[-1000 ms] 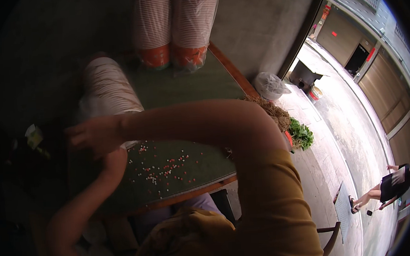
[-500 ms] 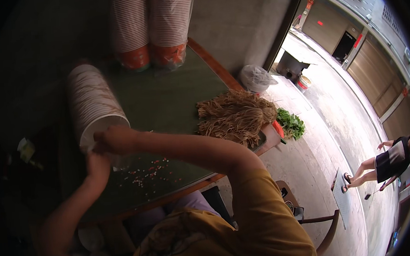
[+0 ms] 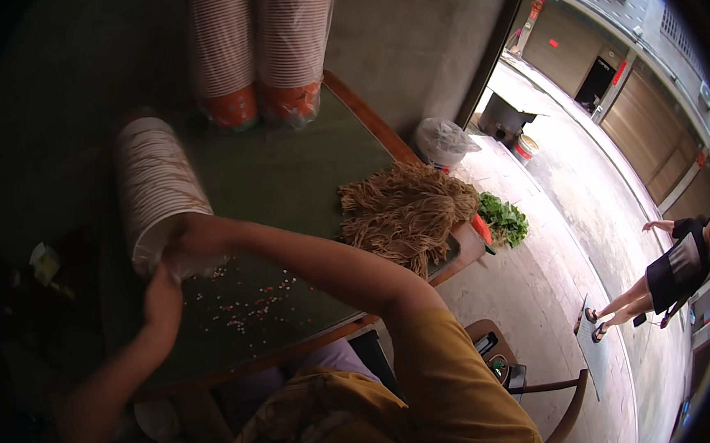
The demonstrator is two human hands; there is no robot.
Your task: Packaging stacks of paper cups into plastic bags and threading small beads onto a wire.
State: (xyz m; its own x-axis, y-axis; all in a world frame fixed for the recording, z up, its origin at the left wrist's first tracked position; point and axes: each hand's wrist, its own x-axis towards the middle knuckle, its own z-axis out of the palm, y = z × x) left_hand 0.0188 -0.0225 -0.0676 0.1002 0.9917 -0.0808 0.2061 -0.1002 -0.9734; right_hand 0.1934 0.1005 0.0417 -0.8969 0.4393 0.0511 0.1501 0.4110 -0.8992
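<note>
Left hand (image 3: 162,278) and right hand (image 3: 188,237) meet, openness and grip unclear, at the cup stack (image 3: 160,171) just beyond, where gentle pressure should prevent dents.

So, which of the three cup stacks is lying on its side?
The left stack, with the left hand and right hand at its near end. The middle stack and right stack stand upright.

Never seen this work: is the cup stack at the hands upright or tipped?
Tipped: the cup stack lies along the table, right hand at its mouth.
</note>
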